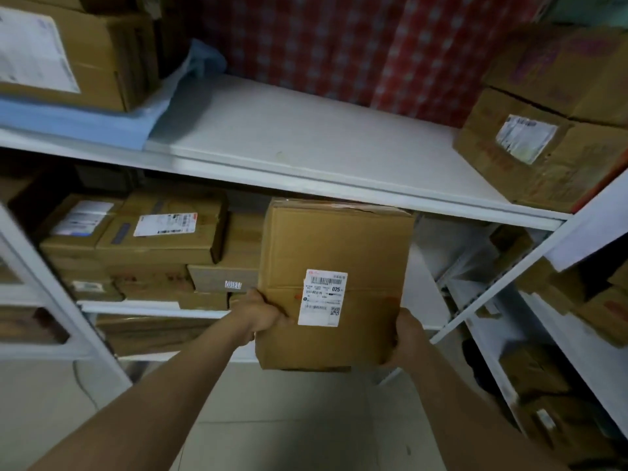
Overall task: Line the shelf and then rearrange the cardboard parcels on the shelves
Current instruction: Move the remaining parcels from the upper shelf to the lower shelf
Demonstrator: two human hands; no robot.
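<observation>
I hold a brown cardboard parcel (333, 277) with a white shipping label in front of the lower shelf opening. My left hand (260, 314) grips its left edge and my right hand (407, 338) grips its lower right corner. Above it runs the white upper shelf (289, 137), bare across its middle. A blue liner sheet (85, 124) covers that shelf's left part, under a large parcel (78, 52). Another large parcel (530, 144) sits at the shelf's right end. Several labelled parcels (159, 232) are stacked on the lower shelf to the left.
A red checked cloth (339, 45) hangs behind the shelves. A second white rack (557, 334) on the right carries more cardboard boxes. A white frame (40, 283) stands at the left. Pale floor tiles (289, 419) lie below my arms.
</observation>
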